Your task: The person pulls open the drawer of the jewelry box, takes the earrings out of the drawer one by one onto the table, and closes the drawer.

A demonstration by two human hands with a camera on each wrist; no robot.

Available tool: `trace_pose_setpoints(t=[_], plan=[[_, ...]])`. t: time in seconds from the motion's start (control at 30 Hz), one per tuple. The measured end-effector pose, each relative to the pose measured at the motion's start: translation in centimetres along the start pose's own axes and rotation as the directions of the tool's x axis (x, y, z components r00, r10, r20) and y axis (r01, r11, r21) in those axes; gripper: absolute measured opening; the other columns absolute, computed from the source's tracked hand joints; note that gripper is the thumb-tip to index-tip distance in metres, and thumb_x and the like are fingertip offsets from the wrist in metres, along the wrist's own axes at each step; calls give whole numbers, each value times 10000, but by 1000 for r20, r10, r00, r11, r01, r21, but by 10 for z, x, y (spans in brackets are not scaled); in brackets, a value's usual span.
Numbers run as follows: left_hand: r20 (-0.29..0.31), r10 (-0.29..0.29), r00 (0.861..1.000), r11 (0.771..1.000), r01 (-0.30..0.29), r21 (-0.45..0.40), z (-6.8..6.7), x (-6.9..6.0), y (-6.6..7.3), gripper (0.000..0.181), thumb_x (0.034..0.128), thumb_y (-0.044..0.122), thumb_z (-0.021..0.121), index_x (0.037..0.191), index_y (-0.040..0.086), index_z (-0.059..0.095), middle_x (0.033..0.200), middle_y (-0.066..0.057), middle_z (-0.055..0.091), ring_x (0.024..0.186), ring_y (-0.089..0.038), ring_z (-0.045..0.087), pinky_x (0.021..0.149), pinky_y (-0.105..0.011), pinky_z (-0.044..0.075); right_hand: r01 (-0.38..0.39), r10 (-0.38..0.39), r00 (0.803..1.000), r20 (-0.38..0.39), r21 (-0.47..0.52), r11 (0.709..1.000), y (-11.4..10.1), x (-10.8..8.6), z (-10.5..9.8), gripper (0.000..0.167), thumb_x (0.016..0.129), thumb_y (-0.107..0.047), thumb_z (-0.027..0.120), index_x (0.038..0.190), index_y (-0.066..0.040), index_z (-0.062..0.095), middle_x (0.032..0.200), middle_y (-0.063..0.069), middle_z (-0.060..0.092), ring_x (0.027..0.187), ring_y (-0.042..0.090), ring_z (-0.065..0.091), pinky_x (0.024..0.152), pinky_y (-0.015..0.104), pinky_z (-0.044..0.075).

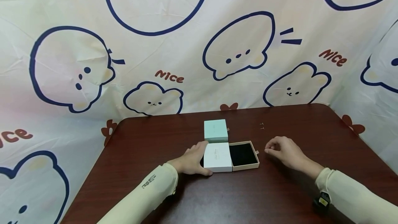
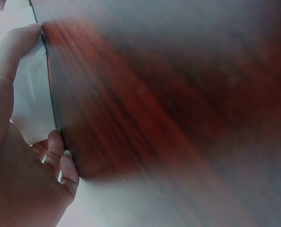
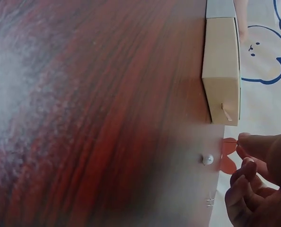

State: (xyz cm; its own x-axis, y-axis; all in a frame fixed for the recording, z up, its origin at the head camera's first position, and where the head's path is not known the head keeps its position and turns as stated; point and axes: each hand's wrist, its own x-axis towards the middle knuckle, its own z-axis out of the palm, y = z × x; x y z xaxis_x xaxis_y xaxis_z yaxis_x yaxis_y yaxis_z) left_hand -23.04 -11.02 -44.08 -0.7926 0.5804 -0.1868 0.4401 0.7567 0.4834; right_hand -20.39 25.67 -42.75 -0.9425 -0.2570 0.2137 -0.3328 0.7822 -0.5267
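Observation:
My left hand (image 1: 194, 160) holds the white box sleeve (image 1: 217, 158) from its left side, thumb at the near edge and fingers at the far one. Out of the sleeve's right side extends a beige drawer (image 1: 258, 160) with a black lining and a small ribbon tab. Right of the drawer, above the table, my right hand (image 1: 287, 151) brings thumb and forefinger together. From those fingertips a thin wire-like piece (image 3: 230, 142) sticks out in the right wrist view. A white pearl (image 3: 207, 159) shows near it; whether the two are joined, I cannot tell.
A mint-green box (image 1: 216, 129) stands right behind the white one. Small thin metal pieces (image 1: 262, 126) lie farther back on the right. The brown table (image 1: 149, 141) ends against a printed cloth (image 1: 192, 51) at the back.

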Motion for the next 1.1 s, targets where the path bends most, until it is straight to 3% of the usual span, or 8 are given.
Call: trace_pose_setpoints(t=[0.53, 1.1], plan=[[-6, 2, 1000, 1000, -2, 8, 1, 0, -1, 1130, 790, 485, 820, 1605, 77, 153, 1638, -136, 267, 1481, -329, 309, 1164, -567, 292, -49, 48, 998, 37, 6, 999, 6, -1, 8, 74, 903, -134, 755, 840, -159, 723, 792, -50, 610, 699, 39, 479, 622, 226, 393], [0, 0, 1000, 1000, 0, 4, 0, 1, -2, 1125, 790, 500, 817, 1603, 84, 160, 1633, -127, 274, 1477, -324, 313, 1164, -567, 294, -33, 33, 999, 32, -25, 999, 13, 1, 10, 65, 892, -131, 760, 839, -162, 741, 789, -67, 629, 721, 35, 496, 644, 231, 404]])
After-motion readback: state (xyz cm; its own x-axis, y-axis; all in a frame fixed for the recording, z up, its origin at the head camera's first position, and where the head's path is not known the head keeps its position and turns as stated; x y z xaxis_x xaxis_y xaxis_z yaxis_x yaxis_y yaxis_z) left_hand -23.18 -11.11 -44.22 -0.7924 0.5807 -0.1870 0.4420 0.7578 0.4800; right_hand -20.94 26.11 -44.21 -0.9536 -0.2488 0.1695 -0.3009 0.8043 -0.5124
